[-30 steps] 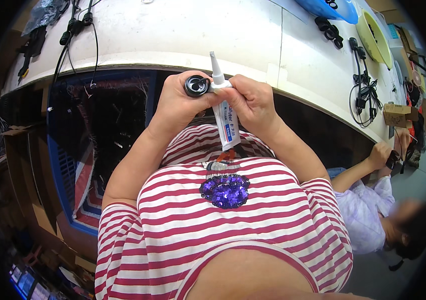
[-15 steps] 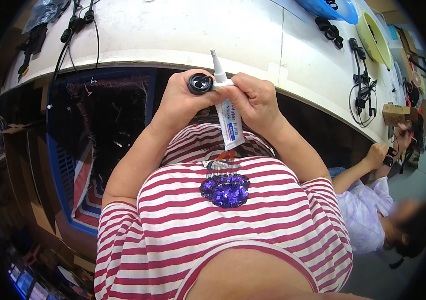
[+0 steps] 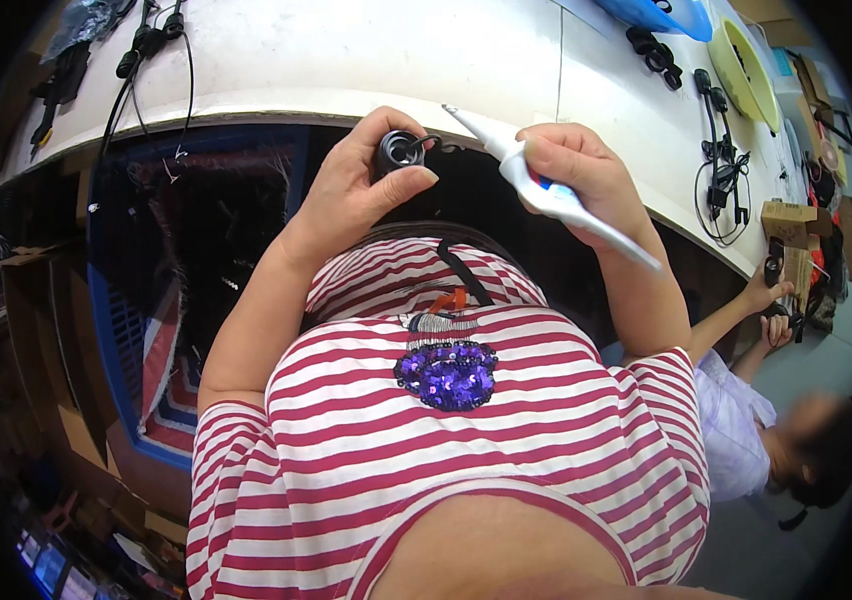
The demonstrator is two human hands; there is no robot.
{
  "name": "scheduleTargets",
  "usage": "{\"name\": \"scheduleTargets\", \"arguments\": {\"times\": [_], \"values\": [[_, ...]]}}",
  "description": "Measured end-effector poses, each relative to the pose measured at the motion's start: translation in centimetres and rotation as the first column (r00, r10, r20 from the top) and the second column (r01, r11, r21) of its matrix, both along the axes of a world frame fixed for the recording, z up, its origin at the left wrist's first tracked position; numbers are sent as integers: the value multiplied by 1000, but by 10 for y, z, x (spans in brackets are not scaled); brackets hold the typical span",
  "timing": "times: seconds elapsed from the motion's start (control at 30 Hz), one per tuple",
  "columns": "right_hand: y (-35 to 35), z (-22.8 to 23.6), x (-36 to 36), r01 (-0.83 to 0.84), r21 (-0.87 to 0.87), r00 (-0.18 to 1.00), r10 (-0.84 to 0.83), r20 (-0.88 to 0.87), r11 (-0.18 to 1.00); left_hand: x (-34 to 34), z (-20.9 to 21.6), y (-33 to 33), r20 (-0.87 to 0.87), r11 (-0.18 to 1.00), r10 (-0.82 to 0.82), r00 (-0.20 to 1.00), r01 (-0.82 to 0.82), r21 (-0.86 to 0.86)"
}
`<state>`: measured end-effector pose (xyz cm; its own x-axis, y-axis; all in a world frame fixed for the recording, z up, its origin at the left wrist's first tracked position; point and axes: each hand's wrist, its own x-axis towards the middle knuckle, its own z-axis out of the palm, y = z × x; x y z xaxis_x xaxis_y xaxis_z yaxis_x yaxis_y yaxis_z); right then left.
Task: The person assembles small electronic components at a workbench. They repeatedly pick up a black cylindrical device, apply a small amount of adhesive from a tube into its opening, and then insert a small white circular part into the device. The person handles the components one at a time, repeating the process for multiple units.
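My left hand (image 3: pixel 354 188) is closed around a small black cylindrical part (image 3: pixel 386 152), its round open end facing up toward me. A short dark cable (image 3: pixel 446 148) sticks out beside that part, on its right. In my right hand (image 3: pixel 594 178) is a white squeeze tube (image 3: pixel 579 212) with a long tapered nozzle (image 3: pixel 474 126). The tube lies tilted, nozzle pointing up and left, its tip apart from the black part. Both hands are in front of the near edge of the white table.
On the white table (image 3: pixel 346 60) lie black cables (image 3: pixel 151 42) at left, and black fittings (image 3: pixel 654 58), a coiled cable (image 3: pixel 721 190) and a yellow basin (image 3: pixel 743 75) at right. A blue crate (image 3: pixel 151 440) stands below the left side. Another person (image 3: pixel 736 430) works at right.
My right hand has moved right with the tube, away from my left hand. The tube has tipped from nearly upright to slanted. The other person's hands have moved lower.
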<state>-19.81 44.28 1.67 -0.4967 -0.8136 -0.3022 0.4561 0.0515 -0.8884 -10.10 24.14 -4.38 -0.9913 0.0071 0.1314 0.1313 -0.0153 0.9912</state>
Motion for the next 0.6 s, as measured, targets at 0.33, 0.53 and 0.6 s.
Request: {"name": "scheduleTargets", "arguments": {"times": [0.33,0.53,0.6], "values": [[9,0,4,-151,-196,925,209,316,969,-1,3,-3,96,997,-19,995,12,77],[3,-2,8,-174,-138,902,214,376,975,4,7,7,136,990,-20,991,38,-133],[2,-12,9,-176,-273,868,280,409,946,5,1,10,82,989,17,996,-5,-145]]}}
